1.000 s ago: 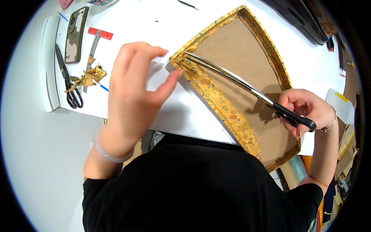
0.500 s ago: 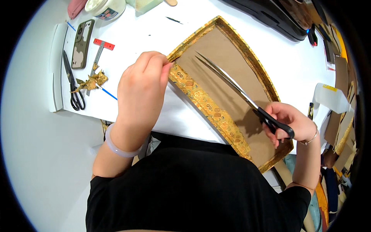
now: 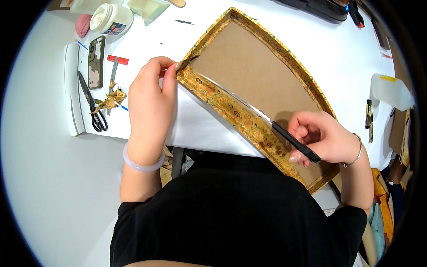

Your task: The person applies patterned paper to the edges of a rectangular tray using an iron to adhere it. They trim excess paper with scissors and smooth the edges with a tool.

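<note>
Scissors (image 3: 293, 140) in the right hand (image 3: 324, 138); the left hand (image 3: 151, 98) pinches the corner of a patterned tray (image 3: 253, 62).
The tray spans from the left fingertips to beneath the right hand, its corner partly covered. The right fingers grip the handles, partly hiding the loops; the blades point toward the left fingertips, their ends hard to make out.

On your left, a dark green phone with pale patches (image 3: 95, 62) is lying beside a T-shaped steel ruler with a red head (image 3: 114, 73), and a black-handled pair of metal scissors (image 3: 92, 105) is resting nearer you. Far left, an open round white jar (image 3: 121, 18) is sitting beside a pink pouch-like item (image 3: 83, 25). On your right, a translucent plastic container with a yellow label (image 3: 391, 92) is sitting near slim, dark, pen-like items (image 3: 368, 115).
</note>
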Available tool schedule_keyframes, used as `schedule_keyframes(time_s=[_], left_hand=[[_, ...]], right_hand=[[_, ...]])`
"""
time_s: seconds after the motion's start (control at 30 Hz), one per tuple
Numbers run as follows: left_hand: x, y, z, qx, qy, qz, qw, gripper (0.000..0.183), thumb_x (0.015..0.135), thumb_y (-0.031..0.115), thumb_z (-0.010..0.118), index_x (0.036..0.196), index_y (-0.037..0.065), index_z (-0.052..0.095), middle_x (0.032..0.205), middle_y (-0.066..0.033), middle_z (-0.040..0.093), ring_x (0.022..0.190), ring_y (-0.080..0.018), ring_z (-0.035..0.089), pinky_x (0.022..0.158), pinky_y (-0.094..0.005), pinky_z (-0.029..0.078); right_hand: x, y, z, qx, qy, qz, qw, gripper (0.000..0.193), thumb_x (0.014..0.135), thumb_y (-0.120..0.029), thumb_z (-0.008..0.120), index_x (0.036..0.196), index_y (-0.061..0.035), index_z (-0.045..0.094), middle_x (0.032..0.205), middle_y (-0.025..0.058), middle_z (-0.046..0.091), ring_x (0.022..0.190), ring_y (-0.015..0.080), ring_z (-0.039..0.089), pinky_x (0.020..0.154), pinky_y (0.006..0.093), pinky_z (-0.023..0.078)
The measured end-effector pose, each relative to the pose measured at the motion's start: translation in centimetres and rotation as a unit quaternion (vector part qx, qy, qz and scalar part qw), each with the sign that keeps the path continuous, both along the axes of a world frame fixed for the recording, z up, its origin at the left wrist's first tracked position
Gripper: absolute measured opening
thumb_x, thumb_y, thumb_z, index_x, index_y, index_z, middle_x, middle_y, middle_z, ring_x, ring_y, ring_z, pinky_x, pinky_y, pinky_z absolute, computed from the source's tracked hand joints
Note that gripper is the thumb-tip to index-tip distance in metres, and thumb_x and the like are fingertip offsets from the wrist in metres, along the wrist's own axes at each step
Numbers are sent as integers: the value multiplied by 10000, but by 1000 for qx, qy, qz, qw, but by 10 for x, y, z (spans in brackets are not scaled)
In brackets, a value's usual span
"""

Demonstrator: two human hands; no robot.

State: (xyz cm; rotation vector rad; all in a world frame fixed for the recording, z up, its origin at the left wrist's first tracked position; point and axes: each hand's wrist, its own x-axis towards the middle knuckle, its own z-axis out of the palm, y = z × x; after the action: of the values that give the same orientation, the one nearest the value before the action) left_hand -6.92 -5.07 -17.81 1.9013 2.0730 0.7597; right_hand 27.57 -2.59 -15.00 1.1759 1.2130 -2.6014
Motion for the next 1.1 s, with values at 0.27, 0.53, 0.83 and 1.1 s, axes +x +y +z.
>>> schedule_keyframes(time_s=[0.27, 0.53, 0.83, 1.1], left_hand=[[-6, 5, 4, -47, -58, 19, 997, 104, 984, 83, 756, 1023, -8, 723, 894, -124, 782, 828, -213, 771, 754, -311, 584], [-5, 7, 9, -62, -58, 17, 996, 116, 986, 98, 764, 1011, -11, 729, 899, -113, 785, 827, -190, 766, 758, -292, 582], [-21, -1, -3, -90, -319, 41, 943, 245, 986, 115, 774, 1196, 5, 710, 1130, -85, 784, 1011, -183, 751, 928, -304, 579], [-44, 5, 32, 14, 132, -252, 958, 311, 818, 80, 884, 1095, 49, 744, 1055, -87, 656, 946, -278, 653, 810, -377, 539]], right_hand=[[-22, 10, -8, -3, -4, 33, 999, 317, 943, -209, 857, 912, -24, 601, 668, 36, 694, 571, 81, 654, 531, 227, 488], [-28, 13, -10, 35, -7, 50, 998, 336, 937, -236, 865, 890, -27, 605, 660, 31, 691, 568, 73, 651, 520, 221, 485], [7, 0, 32, 83, -84, -22, 993, 344, 855, -151, 928, 900, -28, 610, 675, 9, 687, 568, 51, 645, 503, 164, 453], [33, -24, 32, 367, -302, -189, 859, 322, 886, -165, 893, 1019, -39, 629, 717, -36, 652, 624, 51, 636, 563, 183, 471]])
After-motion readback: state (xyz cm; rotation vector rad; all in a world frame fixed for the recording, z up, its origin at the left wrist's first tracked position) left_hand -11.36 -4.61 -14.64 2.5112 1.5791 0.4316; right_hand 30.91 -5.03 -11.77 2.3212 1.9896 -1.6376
